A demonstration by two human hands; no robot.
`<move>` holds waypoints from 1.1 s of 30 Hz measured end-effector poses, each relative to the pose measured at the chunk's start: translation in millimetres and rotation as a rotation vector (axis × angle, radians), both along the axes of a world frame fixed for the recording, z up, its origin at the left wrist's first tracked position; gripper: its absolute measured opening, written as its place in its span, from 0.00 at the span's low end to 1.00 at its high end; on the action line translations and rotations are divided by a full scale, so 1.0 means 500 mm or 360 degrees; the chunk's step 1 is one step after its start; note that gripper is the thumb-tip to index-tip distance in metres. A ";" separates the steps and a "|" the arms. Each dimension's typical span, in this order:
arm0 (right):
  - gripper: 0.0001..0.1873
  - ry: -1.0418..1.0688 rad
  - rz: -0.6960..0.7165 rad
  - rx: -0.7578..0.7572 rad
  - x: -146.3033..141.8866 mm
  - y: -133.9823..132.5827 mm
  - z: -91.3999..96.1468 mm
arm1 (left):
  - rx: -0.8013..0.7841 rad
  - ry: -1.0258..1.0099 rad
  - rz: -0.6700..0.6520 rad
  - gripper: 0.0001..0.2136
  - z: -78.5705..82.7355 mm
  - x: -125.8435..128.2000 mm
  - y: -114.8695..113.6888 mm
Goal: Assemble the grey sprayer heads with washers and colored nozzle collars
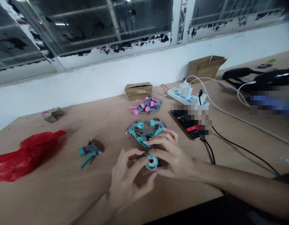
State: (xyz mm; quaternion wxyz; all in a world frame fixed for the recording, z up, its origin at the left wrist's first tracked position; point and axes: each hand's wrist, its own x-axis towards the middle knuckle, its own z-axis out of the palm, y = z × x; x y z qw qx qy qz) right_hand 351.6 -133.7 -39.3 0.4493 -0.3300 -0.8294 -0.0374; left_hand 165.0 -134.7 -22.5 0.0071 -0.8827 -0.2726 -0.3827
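My right hand point(171, 153) is closed on a trigger sprayer head, its turquoise screw collar point(151, 162) turned up towards me with a white inside and a dark centre hole. The rest of that sprayer head is hidden by my fingers. My left hand point(131, 176) is curved beside it; the index fingertip touches the collar's rim and the thumb is spread below, apart from it. Just beyond my hands lie several grey and turquoise sprayer heads point(135, 125). Another one point(90, 150) sits alone to the left.
Grey and pink sprayer heads point(148, 105) are piled behind, before a small cardboard box point(138, 91). A phone point(184, 123) and a power strip point(179, 95) with cables lie to the right. A red plastic bag point(29, 156) is at far left; a bigger box point(204, 69) stands by the wall.
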 end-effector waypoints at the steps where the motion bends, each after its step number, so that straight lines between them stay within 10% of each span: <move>1: 0.10 0.0000 0.0009 0.0012 -0.001 -0.002 0.001 | -0.0007 -0.0016 -0.0006 0.09 -0.001 -0.001 0.001; 17: 0.15 -0.0045 0.0026 -0.0062 0.001 0.003 -0.016 | -0.0185 -0.0005 -0.0041 0.10 -0.013 0.001 -0.004; 33: 0.17 -0.0174 -0.0037 -0.0417 -0.014 -0.002 -0.025 | -0.0439 0.0084 0.0354 0.11 -0.005 0.001 -0.031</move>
